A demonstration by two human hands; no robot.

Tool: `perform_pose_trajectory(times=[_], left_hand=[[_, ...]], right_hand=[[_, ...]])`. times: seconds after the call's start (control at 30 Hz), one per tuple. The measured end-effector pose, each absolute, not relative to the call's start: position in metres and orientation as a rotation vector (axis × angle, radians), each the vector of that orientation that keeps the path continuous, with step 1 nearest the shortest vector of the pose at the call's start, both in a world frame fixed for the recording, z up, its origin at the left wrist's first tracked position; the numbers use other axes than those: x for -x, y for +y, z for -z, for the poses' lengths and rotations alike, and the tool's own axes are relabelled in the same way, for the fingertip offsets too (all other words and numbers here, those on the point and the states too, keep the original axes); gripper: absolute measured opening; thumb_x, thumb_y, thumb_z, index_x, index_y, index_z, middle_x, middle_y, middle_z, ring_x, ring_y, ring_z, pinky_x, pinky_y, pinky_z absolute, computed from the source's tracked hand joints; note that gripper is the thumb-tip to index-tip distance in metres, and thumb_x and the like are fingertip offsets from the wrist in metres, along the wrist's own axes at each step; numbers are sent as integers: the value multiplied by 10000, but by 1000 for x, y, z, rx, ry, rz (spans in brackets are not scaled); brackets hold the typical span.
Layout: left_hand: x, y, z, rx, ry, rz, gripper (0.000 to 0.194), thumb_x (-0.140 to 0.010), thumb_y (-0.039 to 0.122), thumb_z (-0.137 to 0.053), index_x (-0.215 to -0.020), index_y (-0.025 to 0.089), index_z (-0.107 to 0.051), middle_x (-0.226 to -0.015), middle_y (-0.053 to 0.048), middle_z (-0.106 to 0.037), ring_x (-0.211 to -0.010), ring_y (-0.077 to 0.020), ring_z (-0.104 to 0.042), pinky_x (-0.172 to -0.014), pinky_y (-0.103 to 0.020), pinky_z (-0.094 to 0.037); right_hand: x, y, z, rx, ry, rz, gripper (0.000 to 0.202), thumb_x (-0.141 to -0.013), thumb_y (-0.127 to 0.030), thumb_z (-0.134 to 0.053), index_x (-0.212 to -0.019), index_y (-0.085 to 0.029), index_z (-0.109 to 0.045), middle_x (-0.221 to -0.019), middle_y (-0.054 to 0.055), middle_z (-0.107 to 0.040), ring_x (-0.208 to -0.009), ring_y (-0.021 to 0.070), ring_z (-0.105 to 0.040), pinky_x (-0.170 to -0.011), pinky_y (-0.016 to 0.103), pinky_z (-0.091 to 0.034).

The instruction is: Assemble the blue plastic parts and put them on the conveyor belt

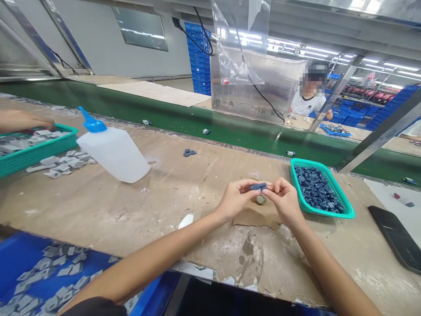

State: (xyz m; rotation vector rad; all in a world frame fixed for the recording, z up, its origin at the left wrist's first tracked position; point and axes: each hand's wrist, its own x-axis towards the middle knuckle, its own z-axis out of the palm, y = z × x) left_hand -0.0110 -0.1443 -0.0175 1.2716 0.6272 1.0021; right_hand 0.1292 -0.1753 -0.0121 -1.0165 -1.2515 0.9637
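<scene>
Between my two hands is a small dark blue piece point(258, 186), held over a torn piece of brown cardboard point(255, 217). My left hand point(235, 197) pinches its left side, and the fingers of my right hand point(284, 197) close on its right side. A small light part seems to touch the blue piece from below, too small to make out. Just under my fingertips a round metal cap point(261, 200) rests on the cardboard. A green basket point(349, 212) full of dark blue pieces stands right of my right hand.
A white bottle point(113, 153) with a blue nozzle leans at the left, near a green basket point(62, 142) of grey pieces and another person's hand point(26, 121). A black phone point(396, 239) lies at the right. Beyond runs a green belt point(174, 124); a person point(307, 103) sits across it.
</scene>
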Motion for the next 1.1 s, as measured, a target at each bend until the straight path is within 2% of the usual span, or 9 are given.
perform_pose_trajectory(times=[0.13,0.27,0.33,0.43,0.6,0.77,0.83,0.93,1.1], left_hand=[[12,-146,9,-1417,644,-1015,208,-695,205,-623,-895,157,-650,-1012,-60,-655,-928,-186,-595,-821,-276,-466],[5,-97,0,-1624,738,-844,267,-663,190,-650,-926,161,-618,-909,-61,-671,-829,-175,-616,-769,-288,-475],[-3,-55,-1,-1652,942,-833,299,-662,181,-651,-955,158,-593,-854,-63,-674,-747,-166,-621,-711,-290,-480],[-19,6,3,-1706,1242,-921,229,-685,192,-637,-907,145,-609,-844,-70,-664,-766,-177,-609,-732,-290,-459],[-26,73,15,-1789,1516,-1008,228,-717,181,-607,-944,157,-625,-1002,-104,-617,-991,-242,-537,-879,-337,-386],[10,106,19,-1822,1734,-1140,341,-732,97,-532,-1058,196,-564,-1300,-123,-407,-1263,-315,-241,-1006,-457,-216],[24,117,23,-1800,1759,-1131,235,-716,96,-537,-932,170,-593,-1273,-135,-421,-1229,-330,-287,-994,-462,-234],[34,124,27,-1747,1758,-1119,60,-698,106,-548,-737,148,-567,-1188,-142,-459,-1160,-325,-362,-957,-432,-294],[29,107,20,-1595,1684,-1203,156,-694,24,-495,-774,158,-509,-997,-105,-523,-1074,-258,-449,-878,-355,-379]], right_hand=[[-128,-182,-1,1166,-1451,-699,313,-753,-297,-570,-595,-225,-310,-700,6,-622,-884,217,-603,-773,339,-463],[-176,-180,-5,1310,-1570,-473,102,-707,-278,-605,-769,-211,-561,-894,55,-637,-954,271,-548,-878,426,-393],[-215,-178,1,1462,-1665,-145,242,-740,-264,-537,-960,-183,-599,-1046,98,-602,-1073,300,-467,-952,477,-317],[-271,-175,18,1773,-1798,297,364,-762,-165,-363,-1020,-100,-612,-1086,168,-582,-1022,314,-512,-898,503,-376],[-312,-170,44,1991,-1954,352,366,-722,-141,-341,-807,-152,-697,-836,129,-669,-803,283,-621,-745,429,-505],[-320,-171,54,1959,-1911,439,399,-630,-74,-349,-751,-194,-710,-884,112,-670,-817,279,-625,-714,420,-524],[-321,-172,53,1932,-1962,425,413,-590,-54,-361,-755,-201,-710,-869,105,-672,-807,273,-625,-707,406,-523],[-318,-175,46,1916,-1950,403,349,-662,-82,-370,-731,-197,-692,-803,103,-668,-748,269,-609,-697,414,-503],[-302,-178,25,1875,-1644,271,241,-706,-194,-425,-776,-183,-656,-781,95,-633,-726,256,-561,-699,418,-457]])
